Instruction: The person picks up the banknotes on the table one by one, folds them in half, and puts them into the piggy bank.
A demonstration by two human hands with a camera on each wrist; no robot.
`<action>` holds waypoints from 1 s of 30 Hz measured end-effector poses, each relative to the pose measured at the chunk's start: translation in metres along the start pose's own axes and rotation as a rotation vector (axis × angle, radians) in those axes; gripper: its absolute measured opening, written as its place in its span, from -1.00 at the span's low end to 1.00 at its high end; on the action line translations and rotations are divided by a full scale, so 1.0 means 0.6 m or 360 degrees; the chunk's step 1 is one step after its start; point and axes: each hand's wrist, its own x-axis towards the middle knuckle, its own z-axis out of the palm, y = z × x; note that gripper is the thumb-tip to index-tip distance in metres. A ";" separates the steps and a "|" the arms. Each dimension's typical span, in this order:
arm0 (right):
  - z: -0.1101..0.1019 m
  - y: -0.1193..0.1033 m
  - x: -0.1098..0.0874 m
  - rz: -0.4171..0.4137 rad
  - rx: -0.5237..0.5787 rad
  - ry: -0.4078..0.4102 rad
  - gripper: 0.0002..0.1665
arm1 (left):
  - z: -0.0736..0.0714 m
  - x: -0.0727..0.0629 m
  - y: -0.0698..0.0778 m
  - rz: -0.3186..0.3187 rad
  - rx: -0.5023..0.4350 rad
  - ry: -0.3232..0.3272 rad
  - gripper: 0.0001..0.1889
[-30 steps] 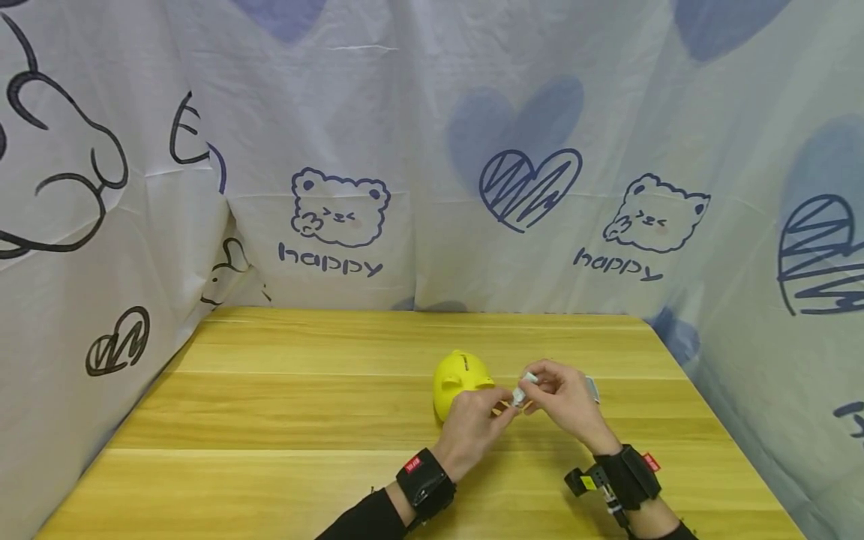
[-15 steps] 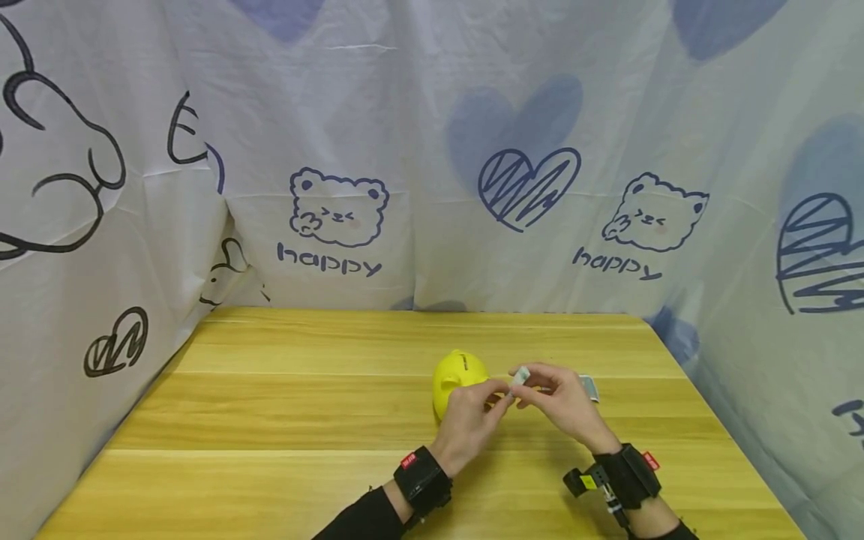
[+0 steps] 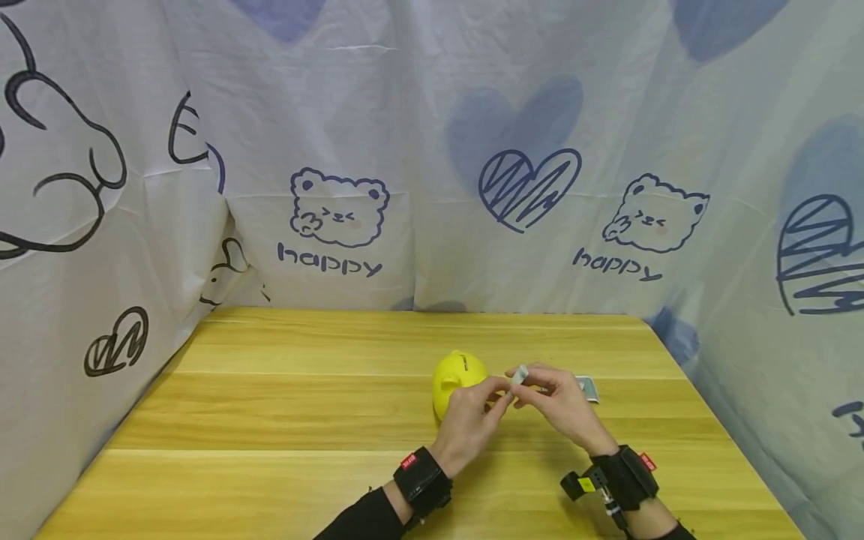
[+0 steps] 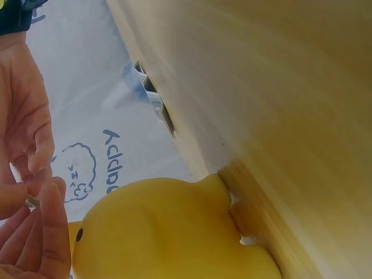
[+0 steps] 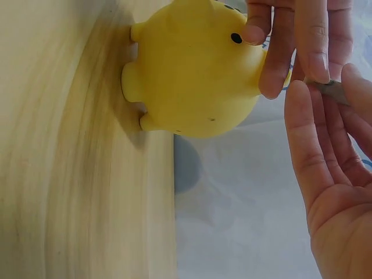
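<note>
Both hands meet in front of and beside a yellow piggy bank, whose coin slot is visible on top in the head view. My left hand pinches the lower end of a small, pale folded banknote. Thumb and fingers of my right hand pinch the same folded piece from the other side. In the right wrist view, only a narrow grey-green strip of the folded banknote shows between the fingertips. The left wrist view shows its layered edge, with the rest hidden by fingers.
Another folded banknote lies on the wooden table behind the right hand; it stands up in zigzag folds in the left wrist view. A printed cloth hangs round the back and sides of the table.
The folded banknote between the hands has tilted more upright and shifted slightly left. My right hand has moved a little left, showing more of the banknote on the table.
</note>
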 end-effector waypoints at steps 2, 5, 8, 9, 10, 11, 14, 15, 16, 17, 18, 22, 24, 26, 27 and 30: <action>0.001 0.000 0.000 0.0004 0.0000 -0.0001 -0.74 | 0.000 0.001 0.000 -0.0004 0.0006 0.0001 -0.87; 0.002 0.001 0.001 0.0005 -0.0007 0.0000 -0.76 | 0.000 0.001 0.000 -0.0008 0.0005 -0.0002 -0.87; 0.003 0.001 0.001 -0.0005 -0.0012 0.0003 -0.78 | -0.001 0.002 0.000 -0.0011 -0.0002 -0.0009 -0.86; 0.003 0.000 0.001 -0.0008 -0.0013 0.0003 -0.78 | -0.001 0.001 0.000 -0.0010 -0.0003 -0.0011 -0.86; 0.003 0.000 0.001 -0.0014 -0.0015 0.0003 -0.78 | -0.002 0.001 0.000 -0.0010 -0.0006 -0.0013 -0.85; 0.003 0.000 0.001 -0.0018 -0.0020 0.0004 -0.79 | -0.002 0.001 0.000 -0.0008 -0.0004 -0.0015 -0.85; 0.003 0.001 0.000 -0.0026 -0.0038 0.0010 -0.79 | -0.004 0.000 0.000 -0.0007 -0.0002 -0.0020 -0.85; 0.003 0.001 0.000 -0.0028 -0.0044 0.0011 -0.80 | -0.004 0.000 0.000 -0.0006 -0.0001 -0.0021 -0.85; 0.003 0.001 0.000 -0.0030 -0.0047 0.0012 -0.81 | -0.005 0.000 0.000 -0.0006 -0.0003 -0.0024 -0.85; 0.003 0.001 0.000 -0.0030 -0.0048 0.0011 -0.81 | -0.005 0.000 0.000 -0.0006 -0.0004 -0.0027 -0.85; 0.003 0.002 0.000 -0.0032 -0.0047 0.0010 -0.82 | -0.005 0.000 0.000 -0.0005 -0.0004 -0.0030 -0.85; 0.002 0.001 0.000 -0.0020 -0.0038 0.0011 -0.83 | -0.007 0.000 0.000 0.0007 0.0013 -0.0037 -0.84; 0.001 0.000 -0.001 -0.0009 -0.0033 0.0023 -0.82 | -0.009 0.000 0.000 0.0022 0.0036 -0.0028 -0.84; 0.001 -0.001 -0.001 -0.0002 -0.0034 0.0039 -0.82 | -0.011 0.000 0.000 0.0044 0.0070 -0.0016 -0.84; 0.000 -0.001 -0.002 -0.0004 -0.0035 0.0046 -0.82 | -0.011 -0.001 0.000 0.0059 0.0090 -0.0009 -0.85; 0.000 0.000 -0.002 -0.0023 -0.0040 0.0056 -0.84 | -0.013 -0.002 -0.002 0.0109 0.0154 0.0014 -0.86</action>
